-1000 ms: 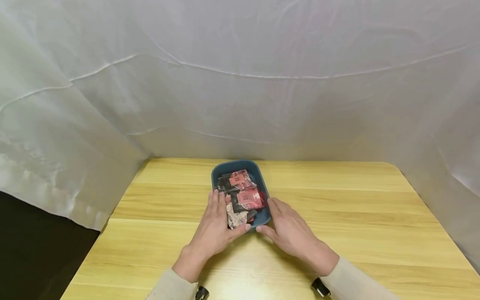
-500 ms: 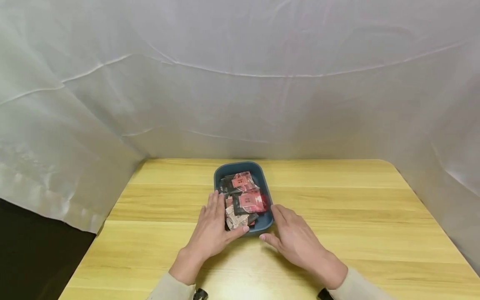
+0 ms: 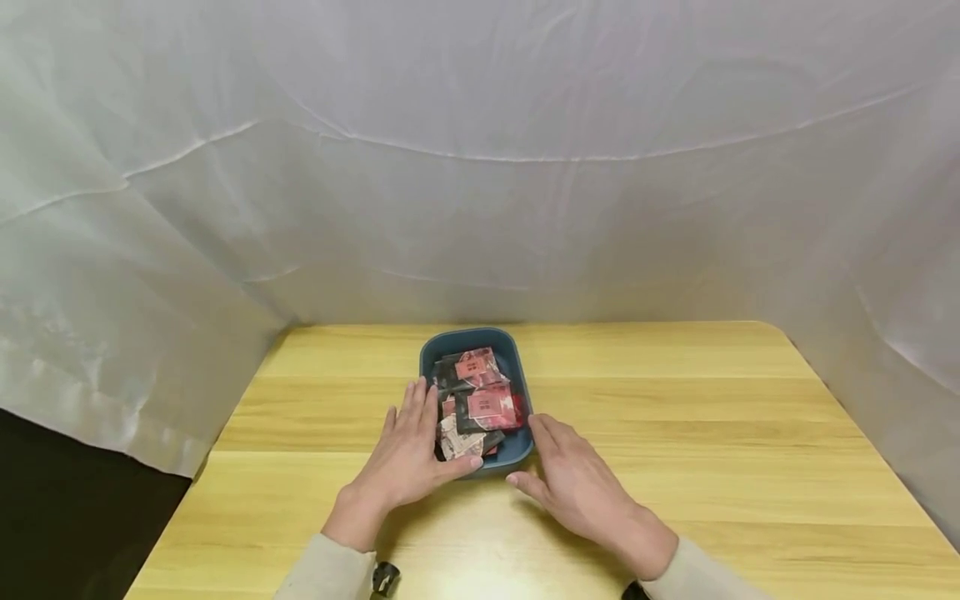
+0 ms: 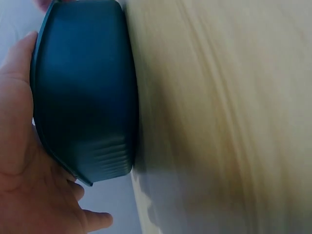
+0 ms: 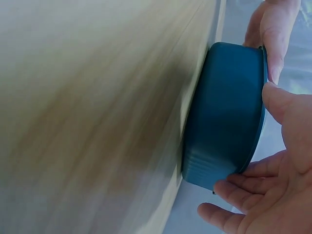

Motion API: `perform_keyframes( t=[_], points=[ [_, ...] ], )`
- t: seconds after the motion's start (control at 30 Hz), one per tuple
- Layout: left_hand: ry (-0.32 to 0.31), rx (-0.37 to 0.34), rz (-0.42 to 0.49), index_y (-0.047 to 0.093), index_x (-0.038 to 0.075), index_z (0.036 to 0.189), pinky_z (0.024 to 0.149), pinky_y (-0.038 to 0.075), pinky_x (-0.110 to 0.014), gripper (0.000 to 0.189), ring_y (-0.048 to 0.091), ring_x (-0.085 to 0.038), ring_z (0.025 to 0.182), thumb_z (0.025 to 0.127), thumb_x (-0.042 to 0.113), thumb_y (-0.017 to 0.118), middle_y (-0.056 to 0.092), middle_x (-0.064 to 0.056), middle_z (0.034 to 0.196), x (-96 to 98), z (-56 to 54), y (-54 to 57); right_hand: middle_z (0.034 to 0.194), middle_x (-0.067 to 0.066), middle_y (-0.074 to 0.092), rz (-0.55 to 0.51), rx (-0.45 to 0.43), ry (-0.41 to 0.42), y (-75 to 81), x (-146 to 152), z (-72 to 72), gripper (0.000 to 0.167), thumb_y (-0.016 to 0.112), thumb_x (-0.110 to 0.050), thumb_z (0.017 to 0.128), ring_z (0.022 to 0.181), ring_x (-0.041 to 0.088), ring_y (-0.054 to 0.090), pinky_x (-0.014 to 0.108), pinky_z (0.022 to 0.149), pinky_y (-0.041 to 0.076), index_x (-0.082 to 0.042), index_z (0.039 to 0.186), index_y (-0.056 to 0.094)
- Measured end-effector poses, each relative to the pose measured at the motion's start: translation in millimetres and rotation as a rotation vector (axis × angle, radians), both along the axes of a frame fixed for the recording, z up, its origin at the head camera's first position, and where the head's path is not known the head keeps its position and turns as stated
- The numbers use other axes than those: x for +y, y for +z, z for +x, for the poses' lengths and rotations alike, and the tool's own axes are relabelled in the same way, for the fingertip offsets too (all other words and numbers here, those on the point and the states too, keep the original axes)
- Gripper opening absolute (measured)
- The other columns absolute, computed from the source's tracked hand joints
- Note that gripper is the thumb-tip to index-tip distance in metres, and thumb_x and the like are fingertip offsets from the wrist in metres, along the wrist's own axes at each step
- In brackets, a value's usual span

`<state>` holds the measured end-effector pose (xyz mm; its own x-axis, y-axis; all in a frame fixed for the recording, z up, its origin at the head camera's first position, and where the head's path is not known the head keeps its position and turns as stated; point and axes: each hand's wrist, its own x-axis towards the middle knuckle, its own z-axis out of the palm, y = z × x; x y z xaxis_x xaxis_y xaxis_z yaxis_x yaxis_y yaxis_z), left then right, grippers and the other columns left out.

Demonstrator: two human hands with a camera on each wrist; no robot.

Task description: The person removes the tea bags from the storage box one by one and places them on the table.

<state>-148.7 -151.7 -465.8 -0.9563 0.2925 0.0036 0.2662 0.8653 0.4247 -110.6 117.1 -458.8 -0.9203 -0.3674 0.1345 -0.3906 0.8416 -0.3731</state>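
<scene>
A dark blue plastic basket [image 3: 512,350] stands on the wooden table, holding several black, red and beige printed sachets [image 3: 483,406]. My left hand [image 3: 401,458] rests along its left rim with straight fingers, the thumb over the near rim. At the right near corner is my right hand [image 3: 581,487], its fingertips against the basket's side and its thumb a little off the near edge in the head view. Both wrist views show the blue outer wall [image 4: 87,87] sitting upright on the tabletop. The left fingertips partly cover the sachets on that side.
The pale wooden table [image 3: 675,433] extends on both sides of the basket. A grey-white curtain [image 3: 480,208] hangs behind its back edge and down both sides. A dark area [image 3: 67,508] lies beyond the left edge.
The basket has shifted slightly towards me and to the left, with both hands staying beside it. My right thumb has drawn back from the near rim. The head view has tilted a little.
</scene>
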Motion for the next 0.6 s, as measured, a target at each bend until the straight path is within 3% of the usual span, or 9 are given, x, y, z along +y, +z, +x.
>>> perform_keyframes(
  t=[0.33,0.6],
  points=[
    [-0.025,-0.071,0.014,0.009,0.002,0.169,0.131,0.012,-0.065,0.132,-0.003,-0.034,0.165,0.082,0.082,0.068,-0.005,-0.016,0.178,-19.3,4.1,5.7,0.158,0.026,0.049,-0.004,-0.008,0.022,-1.6,-11.3,6.5,0.088,0.071,-0.055,0.097,0.144,0.040,0.051,0.057,0.118,0.045,0.005,0.157,0.044],
    [-0.045,-0.100,0.000,0.011,0.000,0.168,0.129,0.013,-0.067,0.131,-0.001,-0.037,0.165,0.082,0.078,0.073,-0.002,-0.018,0.177,-20.1,0.0,15.1,0.158,0.025,0.049,-0.003,0.018,0.041,-1.7,-10.4,12.7,0.086,0.070,-0.053,0.098,0.144,0.040,0.051,0.058,0.117,0.046,0.005,0.157,0.044]
  ],
)
